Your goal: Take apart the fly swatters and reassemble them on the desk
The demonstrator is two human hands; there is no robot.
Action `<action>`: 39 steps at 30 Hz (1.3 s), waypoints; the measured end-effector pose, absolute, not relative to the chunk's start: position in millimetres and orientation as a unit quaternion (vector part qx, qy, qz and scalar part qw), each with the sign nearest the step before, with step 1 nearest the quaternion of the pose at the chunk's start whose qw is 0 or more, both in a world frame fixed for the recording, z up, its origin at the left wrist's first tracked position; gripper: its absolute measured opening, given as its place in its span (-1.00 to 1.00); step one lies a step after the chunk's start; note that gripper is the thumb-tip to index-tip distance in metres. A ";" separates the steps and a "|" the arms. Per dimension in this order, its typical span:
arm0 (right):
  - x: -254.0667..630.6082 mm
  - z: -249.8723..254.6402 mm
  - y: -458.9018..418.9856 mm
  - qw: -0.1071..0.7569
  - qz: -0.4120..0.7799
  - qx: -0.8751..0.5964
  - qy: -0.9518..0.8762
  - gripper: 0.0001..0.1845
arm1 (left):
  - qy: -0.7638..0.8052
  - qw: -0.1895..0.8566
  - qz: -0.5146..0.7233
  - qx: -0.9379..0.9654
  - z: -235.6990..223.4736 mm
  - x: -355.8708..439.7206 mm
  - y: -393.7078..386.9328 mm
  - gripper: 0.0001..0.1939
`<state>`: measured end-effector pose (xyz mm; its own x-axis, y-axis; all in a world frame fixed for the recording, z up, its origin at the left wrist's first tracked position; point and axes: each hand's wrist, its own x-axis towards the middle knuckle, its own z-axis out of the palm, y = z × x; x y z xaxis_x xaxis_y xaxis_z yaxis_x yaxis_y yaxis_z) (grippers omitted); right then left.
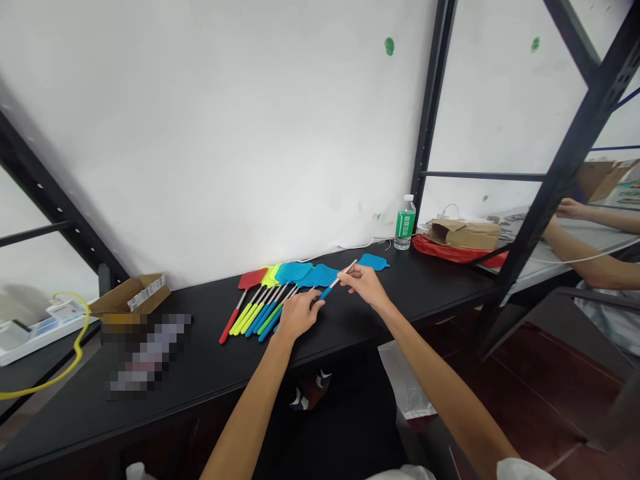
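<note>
Both my hands hold one blue fly swatter [373,262] over the black table [210,360]. My left hand [299,314] is closed around its blue handle. My right hand [365,283] pinches the thin metal rod near the flat blue head. Just to the left lies a row of several fly swatters [270,290], with red, yellow-green and blue heads and matching handles, side by side on the table.
A water bottle with a green label [405,223] stands at the back by a black rack post [430,107]. An open cardboard box [131,295] sits at the left, a brown box on red material [463,235] at the right. Another person's arms [585,240] reach in at far right.
</note>
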<state>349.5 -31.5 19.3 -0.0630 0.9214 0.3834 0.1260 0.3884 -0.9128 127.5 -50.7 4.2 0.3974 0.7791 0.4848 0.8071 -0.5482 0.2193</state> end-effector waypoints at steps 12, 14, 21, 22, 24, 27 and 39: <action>436.1 -14.4 1.7 0.257 0.063 -0.678 -0.685 -0.21 | -0.481 0.021 -0.305 -0.821 0.4 125.6 -47.8 -0.72; 448.7 -21.2 7.8 0.220 0.062 -0.701 -0.676 -0.14 | -0.481 0.019 -0.306 -0.821 0.7 125.8 -48.6 -0.72; 458.4 -28.4 11.1 0.200 0.050 -0.658 -0.724 -0.28 | -0.483 0.009 -0.303 -0.821 2.1 125.9 -51.0 -0.73; 457.3 -26.2 9.5 0.219 0.041 -0.649 -0.728 -0.33 | -0.483 0.009 -0.302 -0.822 2.3 125.9 -51.0 -0.73; 455.9 -21.5 6.3 0.264 0.019 -0.637 -0.724 -0.42 | -0.481 0.010 -0.300 -0.824 2.7 125.9 -50.9 -0.73; 457.3 -18.2 3.4 0.297 -0.005 -0.645 -0.704 -0.47 | -0.480 0.015 -0.299 -0.825 3.0 126.0 -50.2 -0.73; 445.9 -17.8 1.1 0.259 0.071 -0.595 -0.757 -0.56 | -0.482 0.016 -0.294 -0.825 1.1 126.9 -48.3 -0.74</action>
